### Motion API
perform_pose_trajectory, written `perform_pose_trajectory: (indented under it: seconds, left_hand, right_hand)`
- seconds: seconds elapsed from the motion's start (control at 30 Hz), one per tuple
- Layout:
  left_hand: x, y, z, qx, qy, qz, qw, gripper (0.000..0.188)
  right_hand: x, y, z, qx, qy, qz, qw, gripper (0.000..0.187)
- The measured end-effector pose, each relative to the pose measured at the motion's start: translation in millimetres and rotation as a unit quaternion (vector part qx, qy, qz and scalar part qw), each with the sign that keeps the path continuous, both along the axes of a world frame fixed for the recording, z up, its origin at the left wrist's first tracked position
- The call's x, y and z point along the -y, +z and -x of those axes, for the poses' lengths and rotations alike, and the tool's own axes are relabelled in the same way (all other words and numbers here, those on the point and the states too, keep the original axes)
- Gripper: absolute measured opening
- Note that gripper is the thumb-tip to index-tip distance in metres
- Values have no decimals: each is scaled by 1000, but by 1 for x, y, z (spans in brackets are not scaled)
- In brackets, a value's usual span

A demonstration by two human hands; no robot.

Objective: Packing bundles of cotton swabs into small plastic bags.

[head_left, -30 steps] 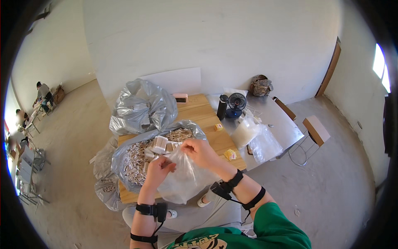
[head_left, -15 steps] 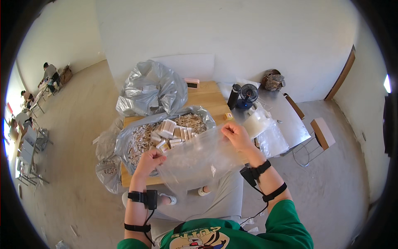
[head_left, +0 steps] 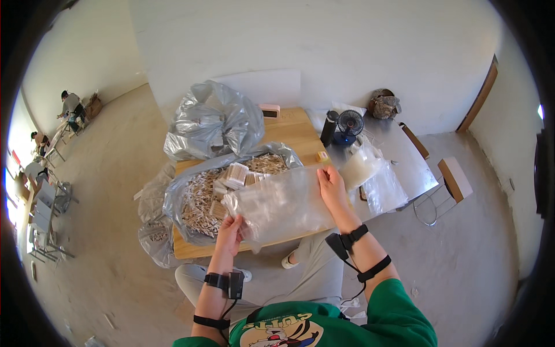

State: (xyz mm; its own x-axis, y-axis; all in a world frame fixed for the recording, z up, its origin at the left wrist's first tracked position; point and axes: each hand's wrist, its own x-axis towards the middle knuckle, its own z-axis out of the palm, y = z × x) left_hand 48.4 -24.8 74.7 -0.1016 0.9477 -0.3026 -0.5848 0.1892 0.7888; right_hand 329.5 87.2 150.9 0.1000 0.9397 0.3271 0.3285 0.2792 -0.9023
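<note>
A clear plastic bag is stretched out in front of me, above the wooden table's near edge. My left hand is closed on its lower left part, and my right hand pinches its right end. Behind the bag lies an open grey plastic sack full of loose cotton swabs. Several small clear packs of swabs rest on top of the loose ones. The bag covers part of the packs and the sack's right side.
A bulging grey sack stands at the table's back left. Right, a metal table bears a black fan, a dark bottle and clear bags. A small yellow box sits near the wooden table's right edge. People work far left.
My left hand has moved right and slightly down, and the bag's left end now sits higher and more bunched. My right hand still holds the other end, a little further right.
</note>
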Motion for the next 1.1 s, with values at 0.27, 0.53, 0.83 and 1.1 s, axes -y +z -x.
perform_pose_trajectory:
  seconds: [0.27, 0.53, 0.83, 1.1]
  left_hand:
    - [-16, 15, -23, -307, 219, -99, 921, 13]
    - [-7, -19, -20, -593, 242, -202, 741, 11]
    - [-35, 33, -89, -483, 92, -203, 847, 13]
    - [-117, 78, -149, -449, -2, -321, 834, 27]
  right_hand:
    - [36, -19, 0, -186, 35, 131, 973, 26]
    - [69, -66, -19, 6, -61, -2, 998, 25]
    - [82, -58, -92, -80, -103, -52, 990, 22]
    - [-73, -48, -275, -427, -314, -111, 840, 23]
